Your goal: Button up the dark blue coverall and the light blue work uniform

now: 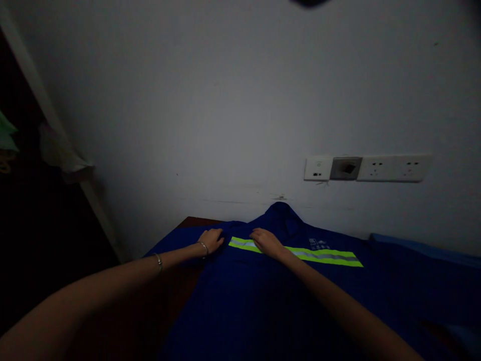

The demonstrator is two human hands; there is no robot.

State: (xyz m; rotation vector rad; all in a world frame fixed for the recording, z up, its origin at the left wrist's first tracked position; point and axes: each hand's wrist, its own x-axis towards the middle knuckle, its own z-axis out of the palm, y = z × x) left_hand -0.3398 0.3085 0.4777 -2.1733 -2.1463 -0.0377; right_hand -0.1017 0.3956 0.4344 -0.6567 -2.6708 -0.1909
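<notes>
A dark blue work shirt (pixel 233 301) with a collar lies spread out on a dark reddish-brown table (pixel 143 311). Across its chest runs a yellow-green and silver reflective strip (pixel 326 256), with small white print above its right part. My left hand (pixel 211 240) rests on the cloth by the left shoulder, its fingers slightly bent and touching the fabric. On the chest, over the left part of the strip, lies my right hand (pixel 266 242) with its fingers stretched forward on the cloth. Two bracelets circle my left wrist and forearm.
Behind the shirt stands a pale wall (pixel 225 125), close to the collar. A row of sockets and switches (pixel 391 168) is set in it. Lighter blue cloth (pixel 421 249) lies at the right. A whitish plastic bag (pixel 63 153) hangs at the dark left side.
</notes>
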